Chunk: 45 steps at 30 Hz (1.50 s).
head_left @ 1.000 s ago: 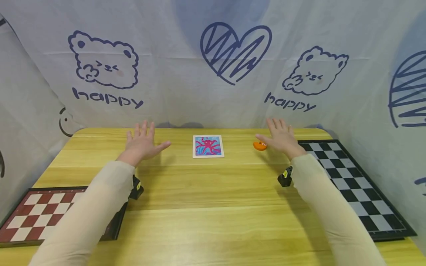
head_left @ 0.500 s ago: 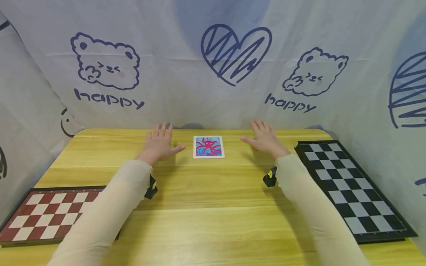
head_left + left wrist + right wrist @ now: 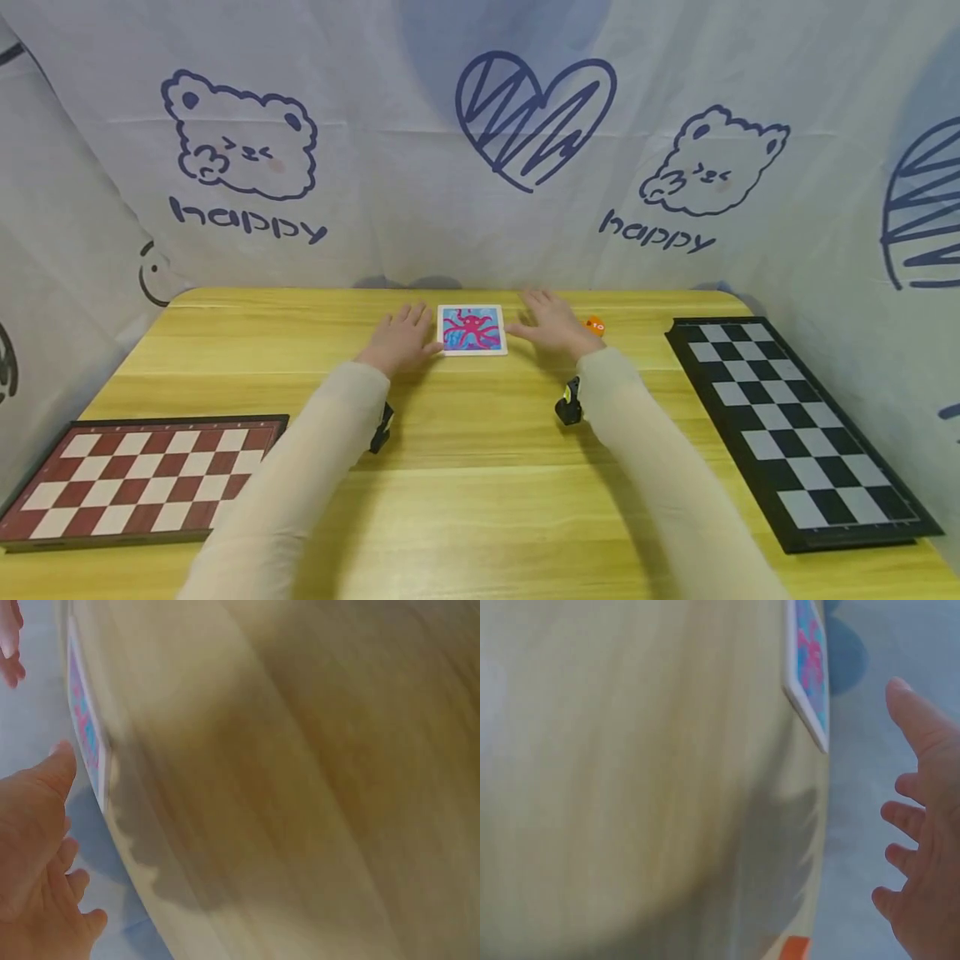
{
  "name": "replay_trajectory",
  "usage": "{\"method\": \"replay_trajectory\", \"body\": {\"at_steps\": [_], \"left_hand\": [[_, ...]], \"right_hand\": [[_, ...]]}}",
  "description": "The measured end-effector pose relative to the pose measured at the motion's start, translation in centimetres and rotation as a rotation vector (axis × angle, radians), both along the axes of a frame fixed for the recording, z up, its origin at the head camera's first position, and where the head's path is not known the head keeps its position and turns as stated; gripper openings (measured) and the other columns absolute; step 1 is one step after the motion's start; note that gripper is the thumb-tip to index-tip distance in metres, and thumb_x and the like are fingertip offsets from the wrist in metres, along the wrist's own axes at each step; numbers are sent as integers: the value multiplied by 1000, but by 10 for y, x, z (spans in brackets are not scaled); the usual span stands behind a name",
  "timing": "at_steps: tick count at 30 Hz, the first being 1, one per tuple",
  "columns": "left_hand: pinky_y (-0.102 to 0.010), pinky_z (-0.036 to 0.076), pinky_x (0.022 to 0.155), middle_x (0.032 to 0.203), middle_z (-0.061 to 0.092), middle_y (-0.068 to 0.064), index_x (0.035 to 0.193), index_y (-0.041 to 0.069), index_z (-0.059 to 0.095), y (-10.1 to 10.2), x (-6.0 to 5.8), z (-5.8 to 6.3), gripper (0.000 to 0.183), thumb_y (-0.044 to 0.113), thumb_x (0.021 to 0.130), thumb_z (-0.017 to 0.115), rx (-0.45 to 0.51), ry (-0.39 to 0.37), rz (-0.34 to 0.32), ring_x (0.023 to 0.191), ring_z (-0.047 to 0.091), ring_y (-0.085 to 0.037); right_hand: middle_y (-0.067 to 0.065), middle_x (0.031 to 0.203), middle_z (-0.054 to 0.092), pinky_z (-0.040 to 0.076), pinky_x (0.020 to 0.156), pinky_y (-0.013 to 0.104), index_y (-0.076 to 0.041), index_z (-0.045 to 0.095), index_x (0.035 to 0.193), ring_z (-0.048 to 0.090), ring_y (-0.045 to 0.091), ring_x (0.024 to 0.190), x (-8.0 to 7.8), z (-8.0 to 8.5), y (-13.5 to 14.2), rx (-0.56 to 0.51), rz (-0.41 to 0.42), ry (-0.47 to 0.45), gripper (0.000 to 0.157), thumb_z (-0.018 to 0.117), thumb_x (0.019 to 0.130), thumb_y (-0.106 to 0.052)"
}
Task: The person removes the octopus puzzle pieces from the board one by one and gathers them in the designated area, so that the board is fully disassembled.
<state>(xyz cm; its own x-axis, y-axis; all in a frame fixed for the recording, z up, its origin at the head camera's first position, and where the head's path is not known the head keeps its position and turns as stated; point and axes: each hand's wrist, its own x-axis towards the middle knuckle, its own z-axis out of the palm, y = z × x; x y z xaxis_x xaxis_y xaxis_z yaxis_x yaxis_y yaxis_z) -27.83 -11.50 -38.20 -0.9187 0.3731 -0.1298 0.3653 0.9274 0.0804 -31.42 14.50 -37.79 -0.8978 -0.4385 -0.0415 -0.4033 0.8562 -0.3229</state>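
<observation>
A square white-bordered picture tile (image 3: 472,330) with a pink octopus on blue lies near the table's far edge. To its left is my left hand (image 3: 401,337), fingers relaxed, thumb tip right at the tile's lower left corner in the head view. On the other side my right hand (image 3: 553,321) hovers with fingers spread and its thumb pointing at the tile's right edge. Both wrist views show each hand raised over the table with nothing held, the tile (image 3: 86,724) beyond the left thumb and the tile (image 3: 808,671) beyond the right one.
A small orange piece (image 3: 595,325) lies just right of my right hand. A red-and-white chessboard (image 3: 142,479) sits at the front left, partly behind my left sleeve. A black-and-white chessboard (image 3: 795,425) lies along the right side. A printed cloth (image 3: 390,167) hangs behind the table.
Both hands have moved inward from either side toward the octopus tile. The right hand has passed over the orange piece, which shows again on its right. The tile stays in place.
</observation>
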Motion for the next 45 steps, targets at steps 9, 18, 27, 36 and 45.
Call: {"method": "replay_trajectory", "body": {"at_steps": [9,18,27,36,45], "left_hand": [[-53,14,107,148,23,-16,143,4,33,5,2,-2,51,32,100,37,-16,-61,-95,135,15,-37],[-49,18,107,146,27,-16,142,0,31,6,5,-5,51,28,100,39,-29,-87,-117,134,20,-35],[-47,30,103,131,47,-21,124,-3,54,1,20,-8,41,25,94,54,17,26,-243,124,38,-38],[-40,46,87,111,58,-19,121,-5,54,-10,60,-5,48,27,87,64,115,59,-295,98,57,-31],[-45,35,99,131,42,-29,133,-13,37,-22,95,-5,71,36,88,62,123,0,-266,118,44,-38]], "right_hand": [[16,146,29,14,107,51,-2,38,140,18,40,133,-1,-13,-19,95,104,-19,59,54,93,-34],[16,126,50,32,102,42,2,56,121,43,32,117,1,-18,-24,95,194,2,39,58,92,-23],[7,93,56,42,86,38,-4,59,94,50,24,90,20,-15,-25,120,265,32,21,63,89,-24],[16,116,57,37,97,40,-1,60,102,52,29,107,61,-18,-28,194,385,121,31,63,88,-28],[18,125,52,35,100,41,2,58,118,47,31,116,109,-14,-33,235,456,183,45,62,89,-32]]}}
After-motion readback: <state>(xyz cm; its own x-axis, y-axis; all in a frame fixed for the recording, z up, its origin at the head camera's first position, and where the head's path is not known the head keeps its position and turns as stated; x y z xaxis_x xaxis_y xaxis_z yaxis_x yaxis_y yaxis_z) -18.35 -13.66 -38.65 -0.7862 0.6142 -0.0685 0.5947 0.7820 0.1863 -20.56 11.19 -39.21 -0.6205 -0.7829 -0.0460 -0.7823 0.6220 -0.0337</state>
